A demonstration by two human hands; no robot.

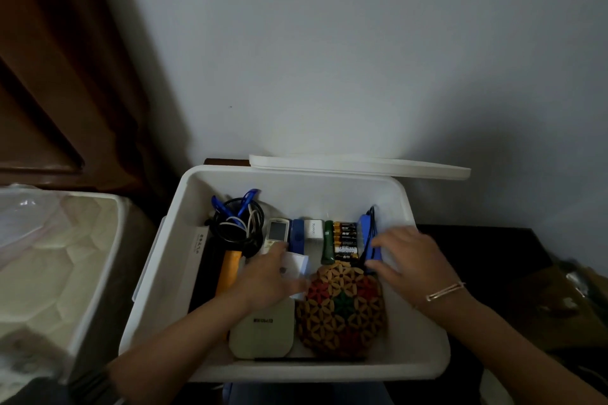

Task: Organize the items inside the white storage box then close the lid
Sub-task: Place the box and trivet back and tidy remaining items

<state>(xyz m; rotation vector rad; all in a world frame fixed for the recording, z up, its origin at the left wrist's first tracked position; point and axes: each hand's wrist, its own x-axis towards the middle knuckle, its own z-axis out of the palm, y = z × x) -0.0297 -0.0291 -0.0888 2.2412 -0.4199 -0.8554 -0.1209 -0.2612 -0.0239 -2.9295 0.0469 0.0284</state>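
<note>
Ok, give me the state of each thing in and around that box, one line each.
white storage box: open, holding items
lid: off the opening, behind the back rim
left hand: holds small white box
right hand: pinches blue case
cables: coiled
woven mat: lying flat

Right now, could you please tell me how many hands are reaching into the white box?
2. The left hand rests mid-box on a white packet; the right hand grips a blue item beside the batteries.
</note>
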